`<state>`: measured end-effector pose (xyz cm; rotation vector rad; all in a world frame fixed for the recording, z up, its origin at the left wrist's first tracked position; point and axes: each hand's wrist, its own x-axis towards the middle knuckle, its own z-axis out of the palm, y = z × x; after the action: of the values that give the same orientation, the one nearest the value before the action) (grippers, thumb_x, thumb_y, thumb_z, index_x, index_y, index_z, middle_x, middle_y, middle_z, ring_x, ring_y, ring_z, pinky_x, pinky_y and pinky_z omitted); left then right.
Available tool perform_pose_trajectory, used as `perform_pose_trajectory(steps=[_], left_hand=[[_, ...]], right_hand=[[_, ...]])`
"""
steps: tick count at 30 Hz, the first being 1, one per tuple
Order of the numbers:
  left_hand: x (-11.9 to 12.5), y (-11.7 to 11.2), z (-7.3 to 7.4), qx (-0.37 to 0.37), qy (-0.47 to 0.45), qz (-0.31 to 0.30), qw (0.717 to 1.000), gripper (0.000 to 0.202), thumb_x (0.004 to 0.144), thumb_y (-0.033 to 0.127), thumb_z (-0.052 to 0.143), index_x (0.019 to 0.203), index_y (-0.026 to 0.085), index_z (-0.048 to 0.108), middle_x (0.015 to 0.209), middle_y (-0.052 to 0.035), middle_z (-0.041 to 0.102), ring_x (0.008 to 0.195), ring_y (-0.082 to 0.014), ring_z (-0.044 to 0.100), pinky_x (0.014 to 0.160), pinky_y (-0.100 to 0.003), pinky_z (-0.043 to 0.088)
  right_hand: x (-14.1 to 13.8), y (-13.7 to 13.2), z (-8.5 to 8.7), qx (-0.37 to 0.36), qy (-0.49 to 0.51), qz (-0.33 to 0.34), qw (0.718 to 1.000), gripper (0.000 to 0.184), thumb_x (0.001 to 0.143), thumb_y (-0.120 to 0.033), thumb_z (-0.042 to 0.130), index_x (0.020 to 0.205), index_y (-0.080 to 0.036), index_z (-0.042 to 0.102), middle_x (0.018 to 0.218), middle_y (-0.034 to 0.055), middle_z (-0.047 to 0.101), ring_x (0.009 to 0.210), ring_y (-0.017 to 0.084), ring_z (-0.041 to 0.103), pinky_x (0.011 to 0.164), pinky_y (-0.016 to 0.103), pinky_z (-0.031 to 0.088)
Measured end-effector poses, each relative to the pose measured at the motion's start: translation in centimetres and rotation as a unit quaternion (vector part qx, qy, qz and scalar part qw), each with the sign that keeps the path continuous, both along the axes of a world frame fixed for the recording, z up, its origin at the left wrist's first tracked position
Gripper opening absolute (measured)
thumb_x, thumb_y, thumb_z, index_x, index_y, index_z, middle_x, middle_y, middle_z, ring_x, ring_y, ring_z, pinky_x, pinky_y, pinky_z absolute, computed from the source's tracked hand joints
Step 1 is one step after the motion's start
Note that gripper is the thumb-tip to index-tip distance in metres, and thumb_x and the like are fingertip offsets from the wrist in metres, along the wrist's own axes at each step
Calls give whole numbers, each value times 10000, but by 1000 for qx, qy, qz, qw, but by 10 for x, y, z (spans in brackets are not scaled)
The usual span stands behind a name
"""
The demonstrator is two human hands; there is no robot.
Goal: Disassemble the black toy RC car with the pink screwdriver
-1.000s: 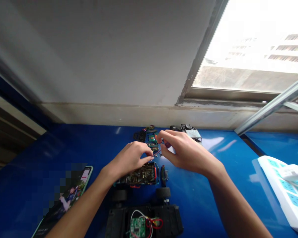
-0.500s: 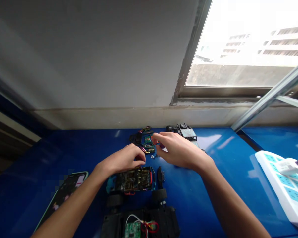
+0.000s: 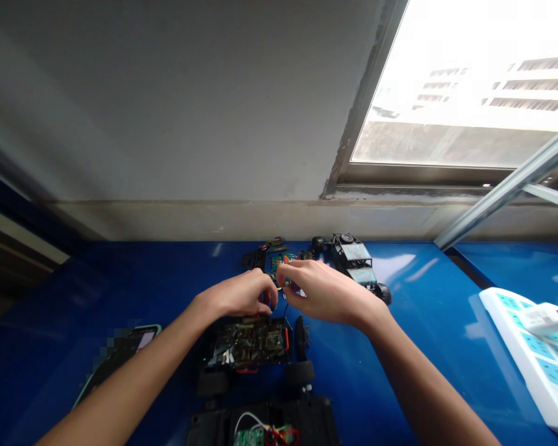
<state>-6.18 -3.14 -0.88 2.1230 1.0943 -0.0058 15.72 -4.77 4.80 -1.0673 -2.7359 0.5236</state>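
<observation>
A toy car body shell (image 3: 253,347), dark and shiny inside with red bits, lies in front of me. My left hand (image 3: 248,294) is curled at the shell's far edge; whatever its fingertips pinch is hidden. Close beside it, fingers bent into a pinch, my right hand (image 3: 318,288) grips a slim tool with a thin dark shaft (image 3: 286,306), apparently a screwdriver, pointing down near the shell's far right corner. A curved black part (image 3: 301,337) lies right of the shell. Nearest me is a black car chassis (image 3: 307,421) with wheels, a green circuit board and wires.
Behind my hands lie small circuit boards and colourful parts (image 3: 275,246). A second toy car (image 3: 356,257) stands at the back right. On the left is a phone (image 3: 121,353), partly under my forearm. A white power strip (image 3: 530,353) with a plug lies right, near a metal frame (image 3: 493,192).
My right hand has moved left and slightly down, close to my left hand, and the thin shaft now shows below it. My left hand has shifted slightly right. The view has shifted a little.
</observation>
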Motion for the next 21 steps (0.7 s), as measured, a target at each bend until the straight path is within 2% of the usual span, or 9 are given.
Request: perform_pose_trajectory(steps=[2, 4, 6, 9, 13, 17, 21], left_hand=[[-2, -3, 5, 12, -11, 2, 1000, 134, 891, 269, 694, 878, 202, 809, 772, -21, 778, 681, -168, 689, 621, -228, 448], [-6, -8, 9, 9, -34, -1, 999, 272, 962, 390, 632, 899, 192, 807, 772, -28, 775, 678, -170, 678, 621, -236, 449], [-13, -12, 12, -19, -58, -6, 998, 306, 946, 462, 661, 979, 201, 816, 863, -35, 798, 754, -181, 710, 667, -233, 479], [-24, -15, 15, -51, -66, -6, 997, 270, 876, 418, 749, 1038, 217, 826, 946, -42, 813, 856, -202, 745, 740, -235, 522], [-36, -14, 24, -60, -61, -6, 996, 227, 899, 318, 704, 1065, 231, 831, 1026, -39, 822, 926, -212, 756, 822, -250, 545], [-47, -12, 35, -28, -34, 20, 999, 248, 920, 347, 672, 1064, 223, 831, 1039, -37, 821, 946, -220, 747, 856, -256, 530], [-61, -9, 37, -18, -34, 42, 998, 298, 951, 400, 621, 1074, 209, 814, 1028, -27, 814, 936, -218, 729, 821, -247, 509]], right_hand=[[-1, 1, -2, -8, 1, 5, 1000, 116, 942, -128, 550, 994, -200, 625, 1010, 51, 717, 819, 165, 632, 672, 259, 333], [-2, 2, -3, -12, 3, 4, 1000, 120, 952, -127, 547, 990, -193, 639, 1015, 57, 718, 822, 163, 632, 683, 261, 343], [-4, 2, -3, -14, 5, 0, 1000, 121, 959, -125, 549, 974, -188, 651, 1004, 58, 711, 818, 158, 626, 692, 259, 351], [-6, 3, -3, -8, 14, -3, 1000, 128, 975, -125, 547, 940, -183, 656, 966, 52, 694, 804, 151, 607, 700, 258, 359], [-4, 4, -2, 5, 31, -6, 1000, 131, 990, -140, 545, 935, -186, 655, 939, 47, 681, 793, 150, 588, 697, 256, 367], [2, 5, -2, 7, 33, -5, 999, 141, 971, -136, 545, 972, -195, 673, 943, 45, 698, 801, 155, 607, 705, 255, 382], [3, 6, -5, -17, 15, 15, 1000, 155, 957, -148, 559, 1010, -197, 696, 970, 57, 730, 854, 179, 643, 724, 269, 393]])
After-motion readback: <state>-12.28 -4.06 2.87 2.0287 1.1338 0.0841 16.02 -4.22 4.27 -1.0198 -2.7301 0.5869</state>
